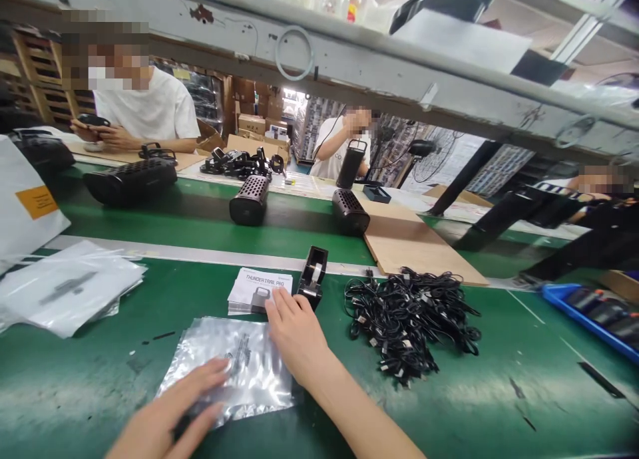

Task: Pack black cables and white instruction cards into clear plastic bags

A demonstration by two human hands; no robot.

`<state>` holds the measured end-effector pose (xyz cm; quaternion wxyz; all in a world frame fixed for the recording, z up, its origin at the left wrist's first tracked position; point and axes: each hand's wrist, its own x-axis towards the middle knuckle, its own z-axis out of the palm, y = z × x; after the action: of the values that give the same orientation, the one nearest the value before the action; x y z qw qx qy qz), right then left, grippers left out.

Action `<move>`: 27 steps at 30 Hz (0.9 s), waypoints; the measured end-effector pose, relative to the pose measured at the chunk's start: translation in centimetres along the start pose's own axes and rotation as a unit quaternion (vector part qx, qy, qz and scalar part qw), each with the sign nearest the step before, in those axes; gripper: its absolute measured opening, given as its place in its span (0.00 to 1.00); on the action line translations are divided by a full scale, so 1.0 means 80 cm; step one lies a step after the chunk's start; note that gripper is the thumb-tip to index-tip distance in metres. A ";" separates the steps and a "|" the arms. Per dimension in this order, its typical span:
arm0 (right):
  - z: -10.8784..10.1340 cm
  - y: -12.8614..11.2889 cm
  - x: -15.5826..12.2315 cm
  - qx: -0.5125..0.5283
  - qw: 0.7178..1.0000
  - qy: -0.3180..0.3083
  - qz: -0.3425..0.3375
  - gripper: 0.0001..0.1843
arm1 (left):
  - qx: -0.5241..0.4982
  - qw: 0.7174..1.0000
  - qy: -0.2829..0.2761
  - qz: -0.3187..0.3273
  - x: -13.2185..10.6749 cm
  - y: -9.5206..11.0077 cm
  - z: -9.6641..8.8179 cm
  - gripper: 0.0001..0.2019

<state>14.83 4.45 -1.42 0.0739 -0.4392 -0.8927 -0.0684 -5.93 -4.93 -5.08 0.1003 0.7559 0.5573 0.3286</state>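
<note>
My left hand (174, 412) lies flat with fingers stretched out on a clear plastic bag (234, 369) that rests on the green table. My right hand (294, 329) reaches forward, its fingers spread over the near edge of a stack of white "Thundertrail Pro" booklets (257, 287). A black tape dispenser (313, 276) stands just right of the booklets, touching my right fingertips. The right hand's palm is hidden, so I cannot see whether it holds anything.
A heap of black cables (409, 319) lies to the right. More plastic bags (70, 286) are piled at left. Black perforated speakers (249, 199) sit on the green conveyor belt. A blue tray (594, 312) is at far right. Other people work across the belt.
</note>
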 end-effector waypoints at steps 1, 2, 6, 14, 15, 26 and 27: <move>-0.003 0.002 0.014 -0.014 0.999 -0.029 -0.010 0.20 | 0.014 0.996 -0.061 0.067 0.010 0.007 0.010 0.18; -0.007 0.004 0.026 -0.021 0.998 -0.056 -0.015 0.20 | 0.027 0.990 -0.090 0.102 0.018 0.014 0.019 0.20; -0.024 0.015 0.055 -0.018 0.993 -0.119 -0.015 0.13 | -0.001 0.984 -0.133 0.120 0.027 0.030 0.033 0.22; -0.040 0.030 0.060 0.006 0.985 -0.172 0.011 0.12 | -0.297 0.917 -0.112 -0.243 0.025 0.009 0.014 0.21; -0.039 0.030 0.060 0.007 0.986 -0.169 0.016 0.11 | -0.348 0.894 -0.099 -0.266 0.029 0.007 0.015 0.22; -0.039 0.031 0.057 0.027 0.991 -0.133 0.009 0.10 | -0.472 0.799 -0.003 -0.372 0.036 0.019 0.035 0.28; -0.041 0.030 0.055 0.033 0.992 -0.124 -0.003 0.11 | -0.506 0.765 0.001 -0.398 0.040 0.020 0.031 0.29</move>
<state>14.32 8.73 2.77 -0.0231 -0.4388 -0.8981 0.0161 -2.65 -2.06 -4.88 0.5896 0.3052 0.5608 0.4947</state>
